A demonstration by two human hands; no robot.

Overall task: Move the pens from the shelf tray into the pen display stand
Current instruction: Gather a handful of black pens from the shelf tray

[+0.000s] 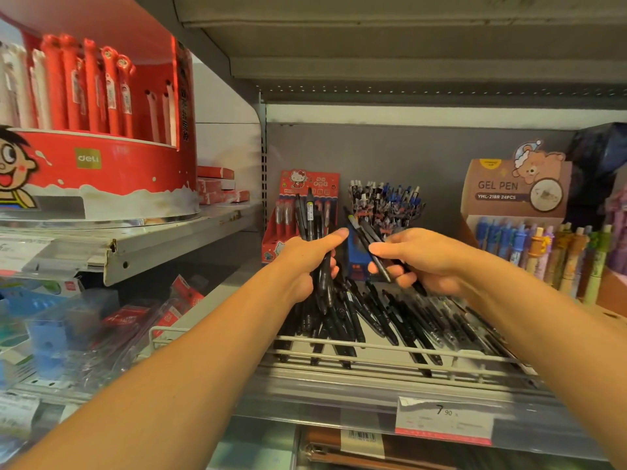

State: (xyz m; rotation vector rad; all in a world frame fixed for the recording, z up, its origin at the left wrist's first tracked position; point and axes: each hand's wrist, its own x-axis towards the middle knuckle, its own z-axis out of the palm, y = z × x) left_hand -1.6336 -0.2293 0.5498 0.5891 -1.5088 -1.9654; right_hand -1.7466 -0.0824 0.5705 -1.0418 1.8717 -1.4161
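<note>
Here, both bare forearms reach from the near edge into a grey metal shop shelf. The left hand point(307, 262) is curled round an upright bundle of black plastic click pens point(310, 232), thumb stretched out to the right, the pen tops rising above the fist. Just to its right, the right hand point(420, 259) pinches a few more slim black pens point(368, 244) between thumb and fingers; these slant up and to the left, their tips close to the left thumb. Below both hands, a loose heap of black pens point(380, 317) lies scattered in the white wire-fronted shelf tray point(339, 340), most pointing near to far. Behind the hands, partly hidden, stands a blue cardboard pen display stand point(356, 256); how full it is cannot be made out. Far left of it sits a red cartoon-cat pen box point(305, 188), and behind it a cluster of blue and black capped pens point(386, 201). At far right stands a brown bear-printed "GEL PEN" carton point(515, 191). On the upper left shelf rests a round red drum display point(101, 171).
</note>
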